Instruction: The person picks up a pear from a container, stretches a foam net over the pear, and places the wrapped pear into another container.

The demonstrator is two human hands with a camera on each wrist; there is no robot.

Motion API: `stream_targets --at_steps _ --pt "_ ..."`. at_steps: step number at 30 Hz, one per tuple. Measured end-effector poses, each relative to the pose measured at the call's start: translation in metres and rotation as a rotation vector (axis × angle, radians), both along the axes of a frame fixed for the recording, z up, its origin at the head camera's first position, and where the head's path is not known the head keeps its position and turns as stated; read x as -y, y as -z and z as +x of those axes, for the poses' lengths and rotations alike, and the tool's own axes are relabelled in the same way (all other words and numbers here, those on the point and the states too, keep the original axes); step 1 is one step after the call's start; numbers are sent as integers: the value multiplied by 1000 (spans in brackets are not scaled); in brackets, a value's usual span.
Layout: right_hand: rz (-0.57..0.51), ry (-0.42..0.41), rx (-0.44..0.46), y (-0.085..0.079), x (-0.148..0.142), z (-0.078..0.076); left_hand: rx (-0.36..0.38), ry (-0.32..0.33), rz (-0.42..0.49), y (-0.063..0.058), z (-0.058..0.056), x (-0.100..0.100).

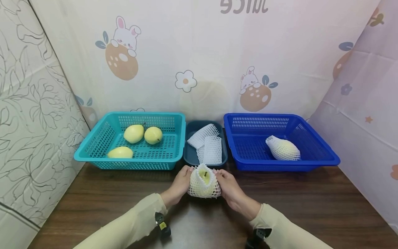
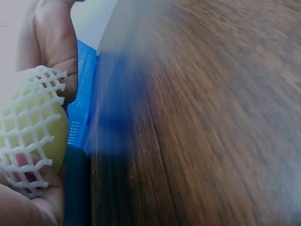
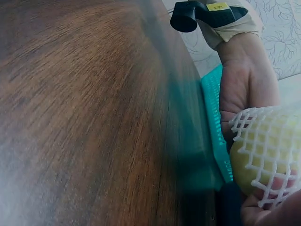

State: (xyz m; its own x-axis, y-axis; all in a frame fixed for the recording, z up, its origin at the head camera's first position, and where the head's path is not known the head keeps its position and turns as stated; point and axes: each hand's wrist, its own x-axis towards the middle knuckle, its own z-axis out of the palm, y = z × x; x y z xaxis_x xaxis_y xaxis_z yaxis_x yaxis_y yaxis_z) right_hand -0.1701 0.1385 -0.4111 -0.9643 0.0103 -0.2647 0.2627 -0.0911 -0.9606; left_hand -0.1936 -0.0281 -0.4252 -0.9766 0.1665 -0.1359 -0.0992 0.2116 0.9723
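A yellow-green pear (image 1: 204, 175) sits inside a white foam net (image 1: 203, 191) in the head view, its stem showing through the net's top opening. The left hand (image 1: 179, 185) grips the netted pear from the left. From the other side the right hand (image 1: 232, 192) holds it, thumb near the net's upper edge. Both wrist views show bare pear skin (image 2: 59, 141) below the net's lower edge, with fingers of both hands around it. Some fingertips show through the mesh, and others are hidden behind the fruit.
A teal basket (image 1: 129, 164) at left holds three bare pears (image 1: 134, 134). Flat foam nets (image 1: 212, 149) lie in a small dark-blue tray (image 1: 188, 157) in the middle. At right a blue basket (image 1: 280, 166) contains one netted pear (image 1: 283, 148). All stand on a brown wooden table (image 1: 124, 193).
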Motion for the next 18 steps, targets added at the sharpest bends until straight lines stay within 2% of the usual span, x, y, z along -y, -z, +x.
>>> stream_targets --at_steps 4,10,14,18 --pt "-1 46 -7 2 2 -3 40 -46 58 1 1 -3" --pt "-38 120 -6 4 4 -9 125 -104 195 1 2 -10" --pt "-76 162 -11 2 6 -12 167 -103 292 -1 3 -12" --pt "-123 173 -21 0 7 -15 220 -67 341 -2 2 -12"
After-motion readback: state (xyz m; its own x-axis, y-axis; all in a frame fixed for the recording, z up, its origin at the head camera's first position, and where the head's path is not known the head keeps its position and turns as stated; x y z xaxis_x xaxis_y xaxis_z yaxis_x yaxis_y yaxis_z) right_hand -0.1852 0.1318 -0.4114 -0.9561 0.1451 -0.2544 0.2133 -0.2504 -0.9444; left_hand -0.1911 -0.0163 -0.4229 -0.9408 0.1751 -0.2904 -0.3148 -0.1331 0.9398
